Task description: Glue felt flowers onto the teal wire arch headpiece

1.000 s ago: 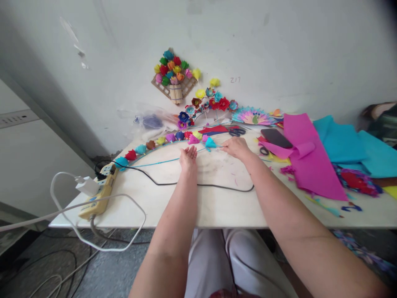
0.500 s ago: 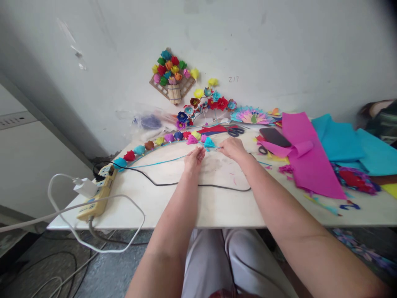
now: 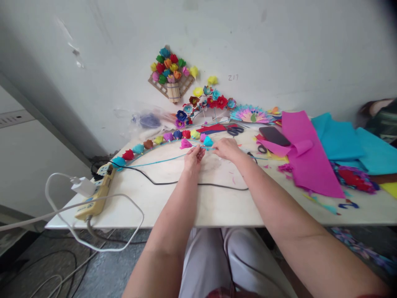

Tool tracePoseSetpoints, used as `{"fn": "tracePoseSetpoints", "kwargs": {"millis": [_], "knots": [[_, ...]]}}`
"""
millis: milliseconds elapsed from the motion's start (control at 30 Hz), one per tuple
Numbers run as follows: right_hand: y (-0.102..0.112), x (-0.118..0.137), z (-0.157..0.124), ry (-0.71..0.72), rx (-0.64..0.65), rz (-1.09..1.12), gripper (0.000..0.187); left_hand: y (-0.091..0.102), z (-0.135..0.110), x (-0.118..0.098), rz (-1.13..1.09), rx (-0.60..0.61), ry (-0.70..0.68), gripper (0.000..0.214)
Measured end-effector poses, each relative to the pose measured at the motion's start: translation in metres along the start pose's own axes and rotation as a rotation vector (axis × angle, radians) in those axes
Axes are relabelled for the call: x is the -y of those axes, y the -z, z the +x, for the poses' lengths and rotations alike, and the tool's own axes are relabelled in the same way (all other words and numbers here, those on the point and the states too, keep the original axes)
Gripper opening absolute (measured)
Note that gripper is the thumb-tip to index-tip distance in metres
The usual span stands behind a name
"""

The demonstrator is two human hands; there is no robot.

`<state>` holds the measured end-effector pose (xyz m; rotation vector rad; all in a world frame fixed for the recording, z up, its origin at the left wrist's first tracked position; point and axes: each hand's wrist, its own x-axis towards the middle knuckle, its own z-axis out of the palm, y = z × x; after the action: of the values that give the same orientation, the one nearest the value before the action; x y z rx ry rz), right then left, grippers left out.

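Note:
A curved teal strip (image 3: 161, 160) lined with small paper flowers arcs across the white table (image 3: 186, 203). My left hand (image 3: 194, 158) rests on the table with its fingertips pinched near the strip's right end, beside a pink flower (image 3: 185, 144). My right hand (image 3: 226, 149) is closed around the strip's end next to a teal flower (image 3: 208, 141). What exactly the left fingers hold is too small to make out.
Black scissors (image 3: 235, 130), a dark phone (image 3: 274, 135), magenta felt (image 3: 307, 159) and blue felt (image 3: 347, 142) lie to the right. A yellow power strip (image 3: 96, 196) with cables sits at the left edge. A black cable (image 3: 173, 182) crosses the table. Flower crafts lean on the wall.
My left hand slid forward and right toward the flowers, and its fingers closed into a pinch. A pink flower has shifted left along the strip. My right hand stayed at the strip's end.

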<state>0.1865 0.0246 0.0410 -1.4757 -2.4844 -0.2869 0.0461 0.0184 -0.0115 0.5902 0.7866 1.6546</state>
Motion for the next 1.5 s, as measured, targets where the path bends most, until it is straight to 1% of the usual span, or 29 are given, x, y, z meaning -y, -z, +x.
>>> {"fn": "tracePoseSetpoints", "kwargs": {"millis": [100, 267, 433, 533, 667, 767, 833, 933, 1033, 1200, 1300, 1433, 1500], "knots": [[0.000, 0.007, -0.001, 0.033, -0.046, 0.045, 0.034, -0.003, -0.003, 0.001, 0.008, 0.025, -0.018, 0.009], [-0.005, 0.015, 0.002, 0.021, -0.087, 0.051, 0.028, -0.007, -0.006, 0.004, 0.019, 0.063, -0.058, 0.012], [-0.007, 0.000, 0.003, 0.012, -0.182, 0.142, 0.029, -0.008, -0.005, 0.006, 0.041, 0.102, -0.008, 0.023], [-0.003, -0.011, 0.002, 0.032, -0.183, 0.200, 0.030, -0.007, -0.005, 0.004, 0.027, 0.097, -0.008, 0.025], [0.001, -0.020, 0.000, 0.025, -0.162, 0.223, 0.030, -0.006, -0.007, 0.001, 0.009, 0.145, -0.029, 0.026], [-0.001, -0.025, 0.000, 0.036, -0.137, 0.298, 0.029, -0.005, -0.007, 0.000, 0.024, 0.169, -0.036, 0.025], [-0.003, -0.029, 0.000, 0.056, -0.119, 0.407, 0.031, -0.003, -0.006, 0.000, 0.037, 0.174, -0.038, 0.024], [-0.006, -0.033, 0.000, 0.123, -0.077, 0.619, 0.037, -0.003, -0.005, -0.001, 0.041, 0.179, -0.052, 0.023], [-0.006, -0.034, -0.001, 0.161, 0.013, 0.797, 0.036, -0.004, -0.004, -0.001, 0.038, 0.172, -0.070, 0.020], [-0.005, -0.033, -0.002, 0.094, 0.202, 1.038, 0.031, -0.007, -0.007, -0.001, 0.001, 0.177, -0.098, 0.021], [-0.003, -0.031, -0.004, 0.055, 0.266, 1.105, 0.029, -0.010, -0.008, -0.002, -0.018, 0.162, -0.125, 0.021], [-0.001, -0.029, -0.007, 0.040, 0.291, 1.125, 0.026, -0.011, -0.009, -0.005, -0.007, 0.073, -0.142, 0.020], [-0.002, -0.029, -0.007, 0.039, 0.295, 1.141, 0.025, -0.011, -0.009, -0.006, -0.007, 0.063, -0.148, 0.019]]}}
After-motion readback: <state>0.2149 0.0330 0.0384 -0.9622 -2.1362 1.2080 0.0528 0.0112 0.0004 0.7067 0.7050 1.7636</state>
